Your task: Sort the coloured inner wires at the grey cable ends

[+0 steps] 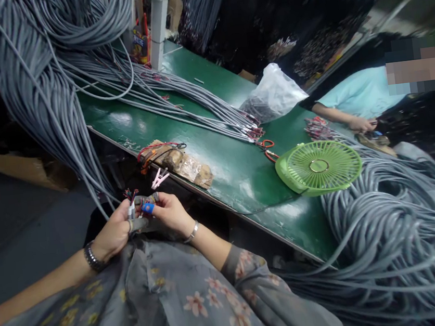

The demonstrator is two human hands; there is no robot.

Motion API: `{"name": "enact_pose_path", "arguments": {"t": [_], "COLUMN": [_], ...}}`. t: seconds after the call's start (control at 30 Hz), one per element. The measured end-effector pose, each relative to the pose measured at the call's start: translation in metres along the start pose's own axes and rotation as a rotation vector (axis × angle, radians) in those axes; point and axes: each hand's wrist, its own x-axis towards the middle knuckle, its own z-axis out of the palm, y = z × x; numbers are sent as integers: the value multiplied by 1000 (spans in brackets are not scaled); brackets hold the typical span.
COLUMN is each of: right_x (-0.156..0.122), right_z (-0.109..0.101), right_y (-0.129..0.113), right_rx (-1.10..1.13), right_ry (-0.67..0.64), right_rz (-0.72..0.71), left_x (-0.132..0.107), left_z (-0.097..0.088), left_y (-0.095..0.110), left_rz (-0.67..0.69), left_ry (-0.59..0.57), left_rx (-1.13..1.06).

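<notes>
Near the table edge, my left hand is closed round the end of a grey cable, and a tuft of thin coloured wires sticks up past its thumb. My right hand meets it from the other side, its fingers bent in and pressed together near the wires. Blue wrapping covers my right thumb tip, and greyish wraps cover other fingertips. What the right fingers pinch is hidden. Just beyond the hands, pale pink clippers are by a taped cardboard piece on the table edge.
A green table runs diagonally, bearing a bundle of grey cables, a clear plastic bag, red-handled scissors and a green fan. Large cable coils lie right; more cables hang left. A co-worker's hand is across the table.
</notes>
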Motion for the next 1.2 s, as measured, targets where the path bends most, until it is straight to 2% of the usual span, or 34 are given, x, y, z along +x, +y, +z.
{"name": "enact_pose_path", "arguments": {"t": [0.2,0.47,0.7,0.8,1.03,1.1,1.2], "right_x": [-8,-6,-5,-3,-7,-8,-8], "right_z": [-7,-17,-22,-20,-7,-4,-3], "right_y": [-12,-20,-24,-24,-9,-8,-10], "right_rx": [43,19,-86,-111,50,79,96], "right_ry": [70,-94,-147,-98,96,120,139], "right_rz": [-69,-15,-32,-43,-85,-98,-114], "left_x": [2,0,2,2,1,2,2], "left_z": [-5,-3,-5,-1,5,4,3], "left_y": [2,10,13,14,11,10,10], "left_rz": [-86,-61,-98,-79,-27,-33,-74], "left_ry": [-111,-145,-202,-168,96,105,27], "left_rx": [186,319,386,375,157,135,198]}}
